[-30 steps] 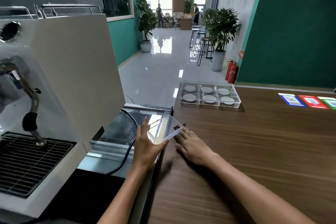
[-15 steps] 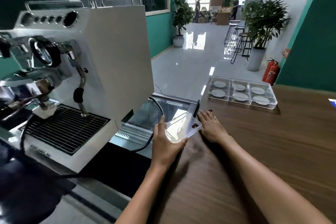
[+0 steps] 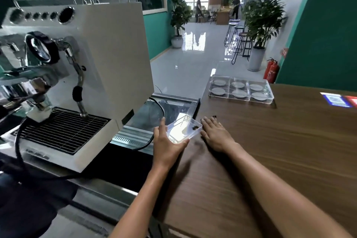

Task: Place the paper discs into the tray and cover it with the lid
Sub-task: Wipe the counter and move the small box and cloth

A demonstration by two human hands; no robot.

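Observation:
A clear plastic tray [image 3: 270, 96] with several compartments sits at the far end of the wooden counter, a white paper disc [image 3: 239, 93] lying in each compartment. My left hand [image 3: 166, 145] grips a clear plastic lid [image 3: 183, 130] at the counter's left edge; the lid is tilted and has a small dark speck on it. My right hand [image 3: 216, 133] lies flat on the counter just right of the lid, fingers spread and holding nothing.
A white espresso machine [image 3: 108, 60] with a steam wand and drip grate stands left of the wooden counter [image 3: 270, 150], its black cable looping near my left hand. Coloured stickers [image 3: 336, 100] lie at the counter's far right. Stools, plants and fire extinguishers stand beyond.
The view has swung left, bringing the espresso machine's front into sight. My left hand keeps holding the lid, now lowered a little flatter; my right hand stays flat beside it.

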